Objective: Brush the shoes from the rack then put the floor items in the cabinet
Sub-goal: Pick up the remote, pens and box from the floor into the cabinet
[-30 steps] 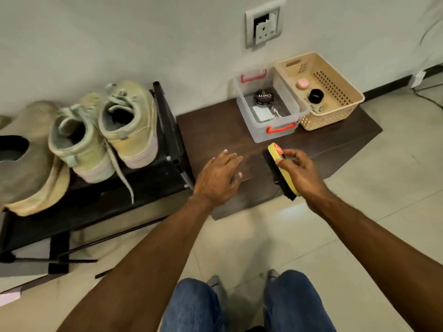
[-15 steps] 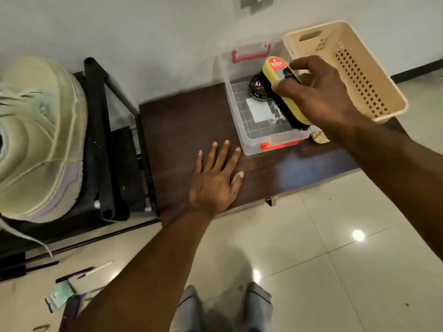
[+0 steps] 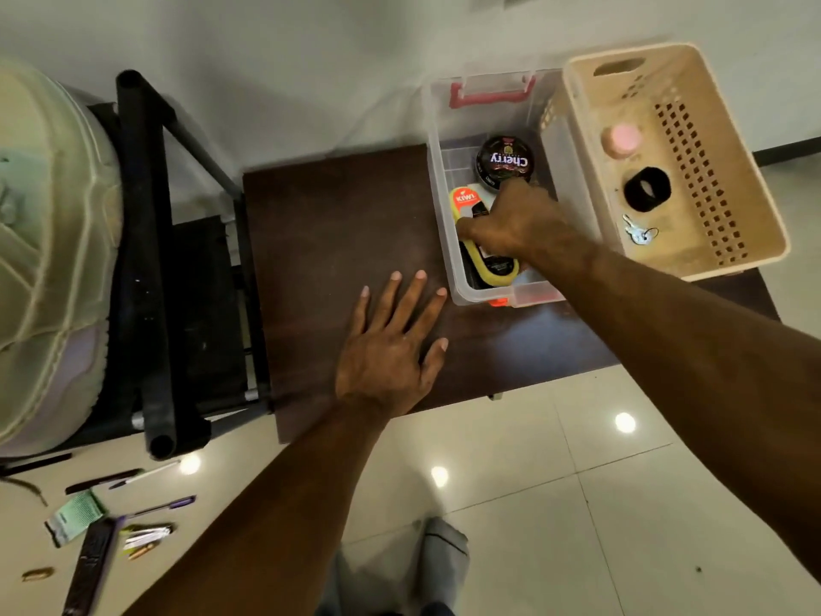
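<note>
Two hands at the low wooden board [image 3: 337, 224], one flat, one inside the clear box [image 3: 437, 180].

At the left, a pale shoe [image 3: 49, 255] sits on the black rack [image 3: 142, 269]. The left hand [image 3: 391, 353] lies flat with spread fingers near the board's front edge. The right hand [image 3: 511, 224] curls around the yellow brush [image 3: 464, 202] lying in the clear box, beside a polish tin [image 3: 504, 162]. At the board's right edge stands a beige basket [image 3: 733, 171].
</note>
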